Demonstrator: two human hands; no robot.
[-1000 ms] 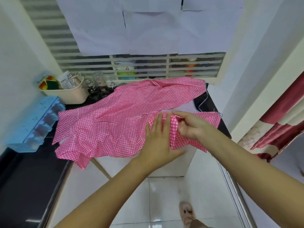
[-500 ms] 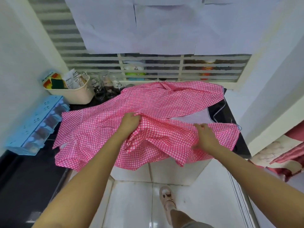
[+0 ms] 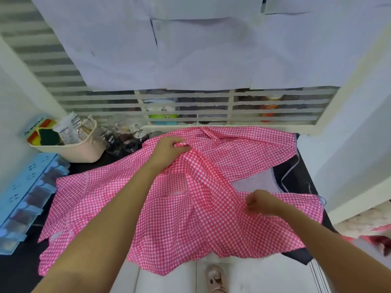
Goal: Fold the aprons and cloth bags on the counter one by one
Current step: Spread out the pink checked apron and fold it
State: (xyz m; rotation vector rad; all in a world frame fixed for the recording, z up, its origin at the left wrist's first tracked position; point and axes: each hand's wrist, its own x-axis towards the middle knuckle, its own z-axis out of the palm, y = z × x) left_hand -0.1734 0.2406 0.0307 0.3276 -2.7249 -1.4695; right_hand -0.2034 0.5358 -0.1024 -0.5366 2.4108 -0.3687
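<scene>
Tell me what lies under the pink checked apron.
A dark cloth with a striped edge and a pale grey piece show beneath the apron at its right. The rest is covered.

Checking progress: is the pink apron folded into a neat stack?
No, the apron lies spread out and rumpled, not folded.

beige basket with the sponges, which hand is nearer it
Left. The left hand grips the pink apron just right of the basket; the right hand grips it much farther right.
</scene>
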